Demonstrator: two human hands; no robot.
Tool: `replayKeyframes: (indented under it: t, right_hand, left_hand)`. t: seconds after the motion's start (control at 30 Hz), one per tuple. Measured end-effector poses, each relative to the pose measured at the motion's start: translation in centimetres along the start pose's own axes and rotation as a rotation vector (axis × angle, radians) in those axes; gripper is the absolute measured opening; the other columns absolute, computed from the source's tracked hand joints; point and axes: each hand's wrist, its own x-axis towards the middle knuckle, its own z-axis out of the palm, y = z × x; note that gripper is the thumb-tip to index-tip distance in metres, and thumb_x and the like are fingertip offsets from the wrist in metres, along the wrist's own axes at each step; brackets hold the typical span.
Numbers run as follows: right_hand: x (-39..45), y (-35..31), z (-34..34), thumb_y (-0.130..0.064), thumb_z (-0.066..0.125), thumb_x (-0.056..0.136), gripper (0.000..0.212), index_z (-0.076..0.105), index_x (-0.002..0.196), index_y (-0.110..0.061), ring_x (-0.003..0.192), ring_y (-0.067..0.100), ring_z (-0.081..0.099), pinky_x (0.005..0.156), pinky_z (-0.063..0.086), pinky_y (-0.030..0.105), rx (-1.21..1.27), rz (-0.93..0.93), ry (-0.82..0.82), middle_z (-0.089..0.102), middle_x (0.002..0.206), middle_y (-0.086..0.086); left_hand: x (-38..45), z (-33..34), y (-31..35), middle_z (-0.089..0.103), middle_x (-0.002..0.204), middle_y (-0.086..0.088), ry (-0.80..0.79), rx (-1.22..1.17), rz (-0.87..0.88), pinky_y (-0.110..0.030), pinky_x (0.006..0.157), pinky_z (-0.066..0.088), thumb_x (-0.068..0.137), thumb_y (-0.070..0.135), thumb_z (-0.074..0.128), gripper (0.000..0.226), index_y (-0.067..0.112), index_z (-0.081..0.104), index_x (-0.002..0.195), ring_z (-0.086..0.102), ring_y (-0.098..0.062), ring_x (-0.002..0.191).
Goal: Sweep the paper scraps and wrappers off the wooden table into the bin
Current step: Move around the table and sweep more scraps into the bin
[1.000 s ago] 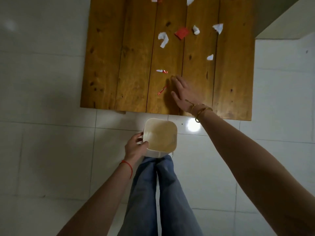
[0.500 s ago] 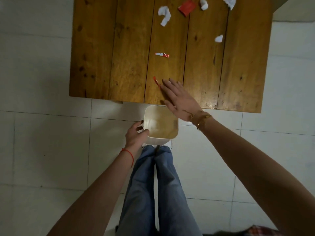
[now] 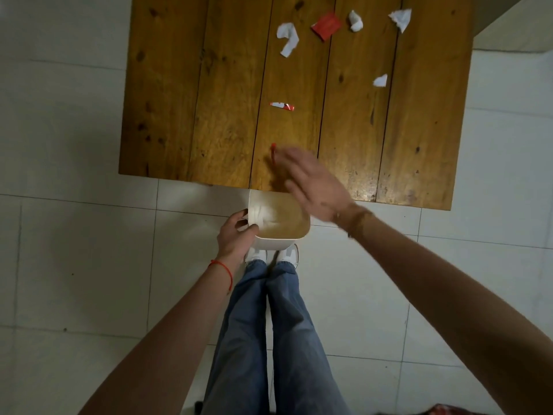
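My left hand [image 3: 237, 235] grips the left rim of a small white bin [image 3: 273, 242], held just under the near edge of the wooden table [image 3: 194, 130]. My right hand [image 3: 311, 184] lies flat and open over that edge, fingers blurred, with a thin red scrap [image 3: 273, 153] at its fingertips. Farther up lie a red-and-white wrapper strip [image 3: 282, 106], a white paper curl [image 3: 288, 38], a red wrapper [image 3: 326, 25], and white scraps [image 3: 380, 81], [image 3: 355, 21], [image 3: 401, 18].
White floor tiles [image 3: 74, 250] surround the table. My jeans-clad legs [image 3: 269, 339] and white shoes stand right behind the bin. A pale raised ledge [image 3: 514, 31] sits past the table's far right corner.
My right hand has drawn the thin red scrap toward the table's near edge. My left hand has lifted the bin from lower down up against that edge.
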Motion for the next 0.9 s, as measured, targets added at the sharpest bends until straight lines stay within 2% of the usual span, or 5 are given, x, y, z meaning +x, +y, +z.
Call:
replayKeyframes:
  t: [0.2,0.53,0.63,0.7,0.9]
  right_hand:
    - [7.6,3.7,-2.8,-0.038,0.033,0.099,0.059,0.016,0.152,-0.016,0.148,0.024,0.006,0.121,0.009,0.043,-0.050,0.232,-0.009,0.011,0.161,0.006]
    - [4.5,1.2,0.4,-0.039,0.031,0.100,0.060,0.014,0.152,-0.017,0.148,0.021,0.004,0.120,0.002,0.036,-0.091,0.091,-0.146,0.013,0.161,0.004]
    - [1.0,-0.3,2.2,-0.034,0.035,0.100,0.061,0.013,0.152,-0.013,0.148,0.022,0.001,0.121,0.004,0.038,-0.101,0.018,-0.214,0.011,0.160,0.007]
    - [-1.1,-1.3,3.3,-0.030,0.038,0.098,0.061,0.015,0.152,-0.010,0.149,0.022,0.001,0.121,0.004,0.039,-0.079,-0.023,-0.243,0.011,0.160,0.008]
    - [-4.7,-3.4,4.8,-0.026,0.037,0.100,0.054,0.026,0.149,-0.006,0.148,0.024,0.008,0.121,0.005,0.038,-0.008,0.009,-0.179,0.019,0.159,0.010]
  left_hand:
    - [0.3,0.0,0.2,0.064,0.121,-0.002,0.004,-0.017,0.014,-0.043,0.095,0.054,0.079,0.010,0.063,0.049,0.021,0.058,0.127,0.062,-0.021,0.107]
    - [-0.2,-0.8,0.4,0.063,0.122,-0.001,-0.010,0.021,0.026,-0.042,0.093,0.055,0.080,0.012,0.062,0.049,0.024,0.058,0.127,0.063,-0.019,0.105]
    - [-0.6,-0.9,0.4,0.065,0.118,0.002,0.006,0.062,0.051,-0.028,0.078,0.056,0.080,0.014,0.062,0.048,0.023,0.059,0.127,0.064,-0.009,0.091]
    - [-0.9,-0.9,0.5,0.064,0.115,0.005,0.022,0.104,0.071,-0.011,0.063,0.044,0.081,0.017,0.062,0.046,0.024,0.059,0.127,0.058,0.003,0.081]
    - [-1.4,-1.4,0.4,0.065,0.111,0.003,0.036,0.187,0.094,-0.008,0.056,0.035,0.084,0.021,0.060,0.044,0.022,0.058,0.127,0.055,0.002,0.077]
